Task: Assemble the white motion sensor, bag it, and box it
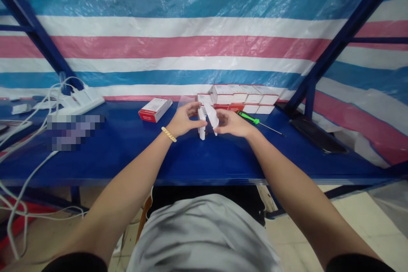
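Just above the blue table, my left hand [184, 120] grips a white plastic piece [202, 124], thumb in front and fingers behind. My right hand [234, 123] pinches a second white part [211, 115], thin and slightly curved, tilted beside the first. A narrow gap shows between the two, with something dark in it that I cannot make out. A screwdriver [250, 117] with a green and black handle lies right of my right hand, its shaft pointing right. Left of my left hand sits a red and white box [155, 109].
Several white and red boxes [245, 95] are stacked behind my hands. White power strips [79, 103] with tangled cables stand at the left. A dark flat object [318, 136] lies at the right. Blue frame posts [338, 46] rise at both sides before a striped sheet [191, 46].
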Demonstrator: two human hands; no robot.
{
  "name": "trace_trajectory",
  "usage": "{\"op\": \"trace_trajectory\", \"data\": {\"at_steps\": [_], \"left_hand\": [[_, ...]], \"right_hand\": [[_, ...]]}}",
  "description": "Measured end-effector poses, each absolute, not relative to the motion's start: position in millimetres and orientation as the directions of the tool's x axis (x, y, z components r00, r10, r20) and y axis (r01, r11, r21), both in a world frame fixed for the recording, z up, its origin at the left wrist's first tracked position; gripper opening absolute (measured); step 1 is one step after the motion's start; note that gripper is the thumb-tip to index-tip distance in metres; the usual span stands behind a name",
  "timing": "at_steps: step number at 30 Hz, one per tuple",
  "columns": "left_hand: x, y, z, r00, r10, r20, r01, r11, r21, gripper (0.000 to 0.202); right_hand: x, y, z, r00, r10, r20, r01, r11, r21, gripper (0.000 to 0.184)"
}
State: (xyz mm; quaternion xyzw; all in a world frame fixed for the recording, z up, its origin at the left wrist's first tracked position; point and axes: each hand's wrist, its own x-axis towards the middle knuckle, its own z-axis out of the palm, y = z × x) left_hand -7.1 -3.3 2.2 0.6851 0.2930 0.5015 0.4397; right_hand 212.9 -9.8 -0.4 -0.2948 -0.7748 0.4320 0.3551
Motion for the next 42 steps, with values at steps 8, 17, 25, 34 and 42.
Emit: {"op": "trace_trajectory", "data": {"at_steps": [8, 17, 25, 34, 42], "left_hand": [[-3.5, -6.8, 2.9, 0.314, 0.837, 0.448, -0.103, -0.439, 0.893, 0.067], [-1.8, -8.4, 5.3, 0.305, 0.81, 0.5, -0.153, -0.476, 0.866, 0.062], [-1.6, -9.0, 5.3, 0.287, 0.833, 0.473, -0.093, -0.467, 0.879, 0.066], [1.0, -8.9, 1.8, 0.287, 0.811, 0.509, -0.154, -0.486, 0.86, 0.06], [3.6, -11.6, 5.5, 0.246, 0.831, 0.499, -0.196, -0.462, 0.865, 0.057]], "right_hand": [[208.2, -10.1, -4.3, -0.6, 0.761, 0.247, 0.148, 0.41, -0.9, 0.056], [208.2, -9.3, -5.4, -0.568, 0.774, 0.281, 0.125, 0.419, -0.899, 0.057], [207.9, -11.5, -4.0, -0.573, 0.773, 0.272, 0.153, 0.427, -0.891, 0.052], [209.4, -8.1, -4.5, -0.606, 0.753, 0.256, 0.174, 0.439, -0.881, 0.057], [210.4, -12.4, 2.6, -0.62, 0.753, 0.219, 0.169, 0.401, -0.9, 0.048]]}}
